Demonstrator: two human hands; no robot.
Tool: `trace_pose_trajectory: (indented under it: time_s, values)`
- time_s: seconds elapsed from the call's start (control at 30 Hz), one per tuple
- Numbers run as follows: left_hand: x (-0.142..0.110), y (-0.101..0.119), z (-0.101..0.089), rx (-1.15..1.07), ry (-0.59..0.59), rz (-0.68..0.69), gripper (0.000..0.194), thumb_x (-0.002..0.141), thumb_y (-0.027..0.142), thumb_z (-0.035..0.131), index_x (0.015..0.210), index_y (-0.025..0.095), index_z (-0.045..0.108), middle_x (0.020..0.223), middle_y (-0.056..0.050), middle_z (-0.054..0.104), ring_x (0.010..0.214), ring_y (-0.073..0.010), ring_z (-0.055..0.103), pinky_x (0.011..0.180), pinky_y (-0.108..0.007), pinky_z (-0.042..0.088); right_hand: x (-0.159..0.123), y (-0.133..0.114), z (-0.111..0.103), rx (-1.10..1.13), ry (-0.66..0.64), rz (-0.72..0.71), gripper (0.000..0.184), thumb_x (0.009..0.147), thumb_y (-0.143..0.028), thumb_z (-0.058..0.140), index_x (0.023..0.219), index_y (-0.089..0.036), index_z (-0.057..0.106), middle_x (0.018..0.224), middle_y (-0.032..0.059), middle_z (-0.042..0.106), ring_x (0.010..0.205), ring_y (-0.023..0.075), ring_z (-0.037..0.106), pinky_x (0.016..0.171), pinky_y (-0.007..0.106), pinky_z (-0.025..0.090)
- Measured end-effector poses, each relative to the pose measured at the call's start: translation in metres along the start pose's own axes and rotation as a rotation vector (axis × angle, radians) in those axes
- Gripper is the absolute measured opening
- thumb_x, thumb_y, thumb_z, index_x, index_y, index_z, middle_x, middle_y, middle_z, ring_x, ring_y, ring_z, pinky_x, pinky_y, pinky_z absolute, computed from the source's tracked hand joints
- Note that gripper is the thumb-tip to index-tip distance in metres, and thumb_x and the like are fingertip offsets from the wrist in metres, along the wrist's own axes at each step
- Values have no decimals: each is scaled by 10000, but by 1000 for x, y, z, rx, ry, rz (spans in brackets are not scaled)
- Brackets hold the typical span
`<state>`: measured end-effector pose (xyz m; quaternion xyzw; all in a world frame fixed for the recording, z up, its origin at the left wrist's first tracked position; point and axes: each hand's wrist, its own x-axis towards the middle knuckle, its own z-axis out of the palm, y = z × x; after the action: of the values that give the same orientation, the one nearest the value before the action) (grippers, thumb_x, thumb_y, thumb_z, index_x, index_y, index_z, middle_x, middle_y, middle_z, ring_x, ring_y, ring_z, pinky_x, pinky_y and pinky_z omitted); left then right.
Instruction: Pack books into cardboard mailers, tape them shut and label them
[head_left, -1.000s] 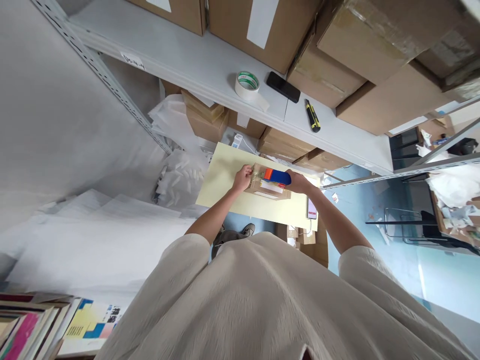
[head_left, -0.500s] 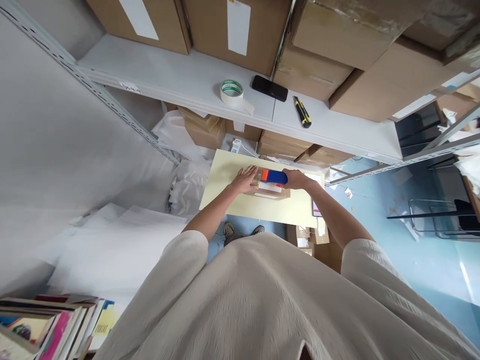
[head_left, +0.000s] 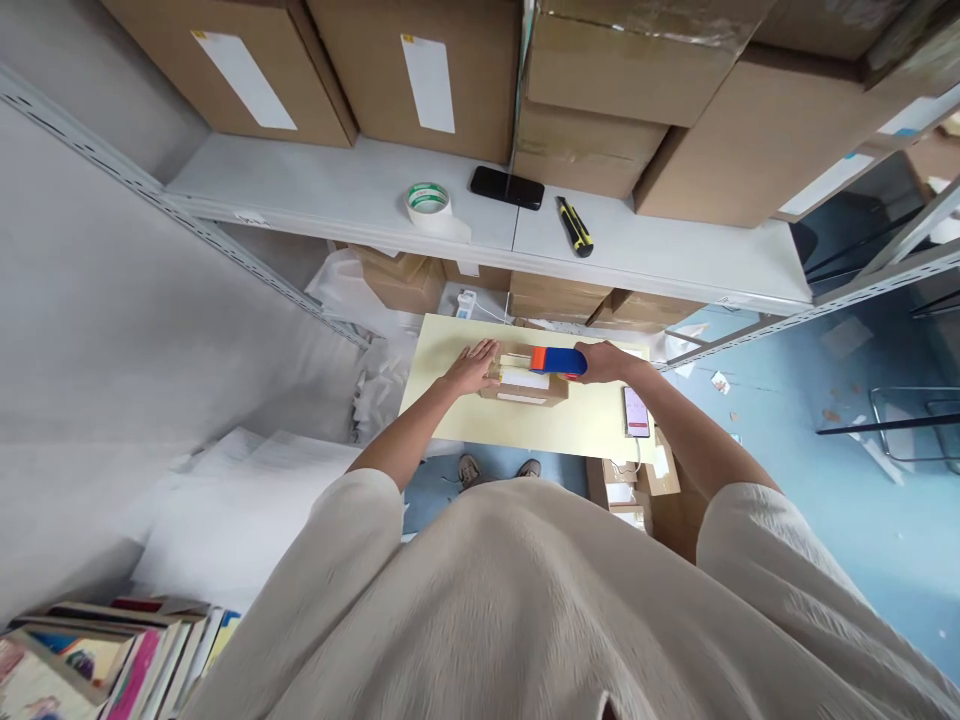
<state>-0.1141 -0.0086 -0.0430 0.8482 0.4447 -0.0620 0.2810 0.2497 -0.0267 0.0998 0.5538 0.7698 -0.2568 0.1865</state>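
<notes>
Pressing down on the left end of the small brown box (head_left: pixel 556 391) with the left hand (head_left: pixel 471 368), held open and flat, not gripping. Grasping the blue and orange tape tool (head_left: pixel 561 361) by its blue right end with the right hand (head_left: pixel 600 362). Pointing the orange end of the tool left, over the top of the box, with its long side running left to right. Can see the small brown box lying near the middle of the pale yellow table (head_left: pixel 540 430), long from left to right, with its right end a bit nearer. Can also see a lit phone (head_left: pixel 636 412) on the right part of the table, pointing near to far. On the far shelf (head_left: pixel 270 175), can spot from left to right a tape roll (head_left: pixel 442 220), a black phone (head_left: pixel 507 187) and a yellow and black knife (head_left: pixel 575 227).
</notes>
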Motion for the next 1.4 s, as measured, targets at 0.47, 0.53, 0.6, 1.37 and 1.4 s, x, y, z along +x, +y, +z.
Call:
trace_pose_trajectory:
  time_s: [0.47,0.53,0.6,1.37,1.4]
  values:
    - [2,2,-4,106,-51,-61,1030,1076,545,648,1888,204,115,1957,-180,96,1827,-345,81,1452,-579,151,-59,168,73,-25,5,144,514,843,-368,858,1285,-227,636,1171,152,842,1071,367,810,935,401,536]
    - [2,5,-6,120,-59,-70,1004,1080,558,641,1887,224,146,1958,-169,108,1827,-345,85,1451,-581,152,-52,170,78,-28,5,132,518,841,-348,859,1291,-228,633,1167,146,839,1069,363,808,947,400,525]
    - [1,8,-7,129,-64,-87,1004,1079,567,642,1887,229,152,1958,-169,118,1827,-345,87,1452,-579,149,-43,169,81,-38,-15,124,509,845,-309,853,1295,-224,628,1151,140,836,1058,353,806,973,402,509]
    - [3,29,-18,151,-126,-180,1089,1016,456,722,1884,217,109,1955,-202,54,1825,-372,62,1439,-599,195,27,91,94,-199,-1,10,641,850,-333,874,1428,-204,627,1130,200,818,1096,407,797,1114,537,443]
    - [4,29,-18,150,-123,-179,1083,1009,443,726,1882,216,125,1954,-202,62,1825,-373,68,1438,-599,201,29,87,97,-190,16,7,646,836,-371,894,1413,-216,649,1118,202,822,1124,426,794,1133,566,432]
